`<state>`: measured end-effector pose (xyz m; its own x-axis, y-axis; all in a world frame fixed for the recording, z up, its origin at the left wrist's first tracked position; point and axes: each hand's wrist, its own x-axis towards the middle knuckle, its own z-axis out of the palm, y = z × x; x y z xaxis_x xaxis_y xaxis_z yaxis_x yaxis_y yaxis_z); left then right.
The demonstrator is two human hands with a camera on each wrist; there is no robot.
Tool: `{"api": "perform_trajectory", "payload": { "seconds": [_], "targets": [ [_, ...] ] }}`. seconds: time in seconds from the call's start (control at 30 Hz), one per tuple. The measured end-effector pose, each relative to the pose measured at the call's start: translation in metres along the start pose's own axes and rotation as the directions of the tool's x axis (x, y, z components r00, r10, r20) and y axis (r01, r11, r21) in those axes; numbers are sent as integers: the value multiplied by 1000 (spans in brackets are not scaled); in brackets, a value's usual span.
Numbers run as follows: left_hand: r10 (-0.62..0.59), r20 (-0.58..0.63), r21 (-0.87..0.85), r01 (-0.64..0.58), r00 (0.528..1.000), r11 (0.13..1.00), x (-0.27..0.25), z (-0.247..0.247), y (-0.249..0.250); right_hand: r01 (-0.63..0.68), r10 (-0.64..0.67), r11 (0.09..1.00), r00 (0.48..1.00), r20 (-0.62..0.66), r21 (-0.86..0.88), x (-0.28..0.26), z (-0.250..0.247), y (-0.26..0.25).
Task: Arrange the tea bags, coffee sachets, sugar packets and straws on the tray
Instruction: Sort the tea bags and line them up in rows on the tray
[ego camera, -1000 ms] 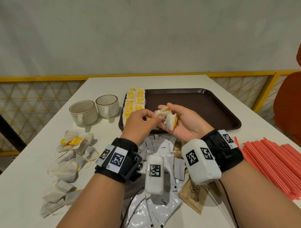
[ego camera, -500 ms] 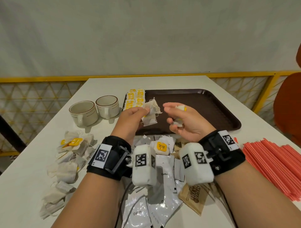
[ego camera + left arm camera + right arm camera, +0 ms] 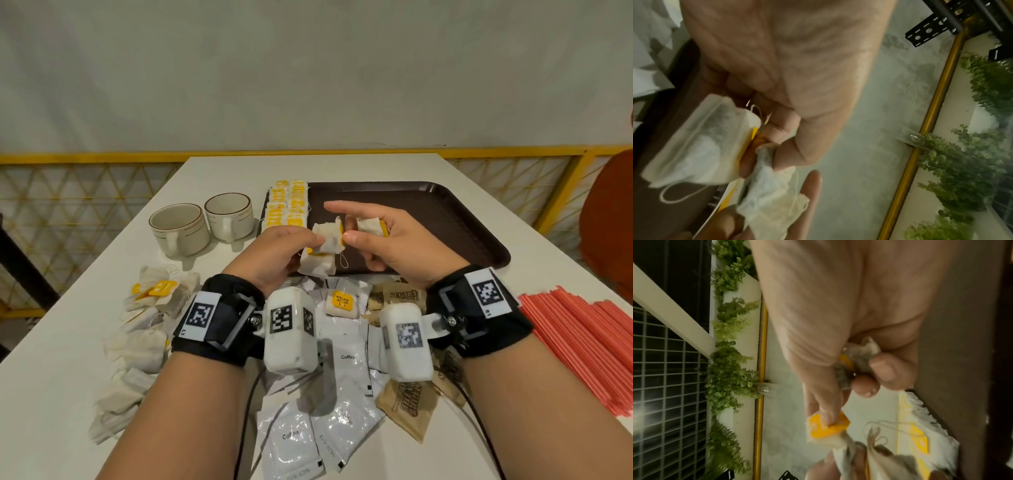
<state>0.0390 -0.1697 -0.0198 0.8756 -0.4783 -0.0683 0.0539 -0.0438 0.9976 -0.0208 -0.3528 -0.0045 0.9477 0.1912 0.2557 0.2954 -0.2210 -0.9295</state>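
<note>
Paper tea bags pinched by left hand; right wrist view alone shows right hand clutching another bag.

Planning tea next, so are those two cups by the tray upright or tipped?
Upright: both cups stand mouths up on the table, left of the tray.

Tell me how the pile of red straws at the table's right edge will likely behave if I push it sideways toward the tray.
The red straws are thin round tubes lying loose and parallel, so they would probably roll and fan apart. They look light, so likely some skid ahead unevenly. The tray has a raised rim, which would probably stop them; lifting seems safer.
</note>
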Motion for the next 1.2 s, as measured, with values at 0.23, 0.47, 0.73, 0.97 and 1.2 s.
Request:
{"api": "perform_trajectory", "payload": {
  "seconds": [0.23, 0.47, 0.73, 0.97, 1.2],
  "targets": [
    [16, -3, -67, -16, 1000, 998, -1, 0, 3, 35, -36, 999, 996, -83, -19, 1, 3, 0],
    [305, -408, 151, -266, 861, 952, 8, -21, -5, 2, 8, 1000, 949, -316, 31, 5, -2, 4],
    [307, -304, 212, -250, 902, 945, 7, -7, -5, -99, 102, 992, 994, -42, 79, 3, 5, 5],
    [307, -160, 195, -275, 938, 942, 3, 5, -5, -140, 146, 989, 957, -249, 44, 10, 11, 13],
    [269, -155, 117, -253, 951, 960, 3, 10, -5, -139, 164, 985, 928, -334, 98, 12, 13, 17]
  ]
}}
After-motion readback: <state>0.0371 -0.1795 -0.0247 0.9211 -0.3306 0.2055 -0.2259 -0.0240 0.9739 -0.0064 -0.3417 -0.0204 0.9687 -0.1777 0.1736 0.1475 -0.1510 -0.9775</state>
